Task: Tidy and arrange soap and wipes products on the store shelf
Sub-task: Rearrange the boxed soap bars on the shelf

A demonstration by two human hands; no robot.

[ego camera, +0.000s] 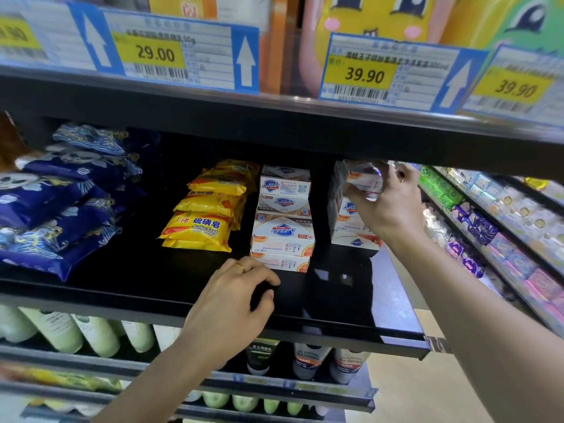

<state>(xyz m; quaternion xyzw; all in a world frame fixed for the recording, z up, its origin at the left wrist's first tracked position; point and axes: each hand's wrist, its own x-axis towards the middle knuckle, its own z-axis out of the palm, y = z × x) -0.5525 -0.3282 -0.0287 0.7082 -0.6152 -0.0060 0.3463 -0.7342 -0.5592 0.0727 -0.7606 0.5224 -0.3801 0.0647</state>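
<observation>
Right hand (pixel 389 206) grips soap box (pixel 363 178); yellow soap packs (pixel 201 215), wipes (pixel 61 203) leftward

Right hand (pixel 387 203) is covering much of the top soap box (pixel 361 178) in the right stack. Blue wipes packs (pixel 61 209) are running off the left edge. Price tags (pixel 515 87) at far right are blurring out.
</observation>
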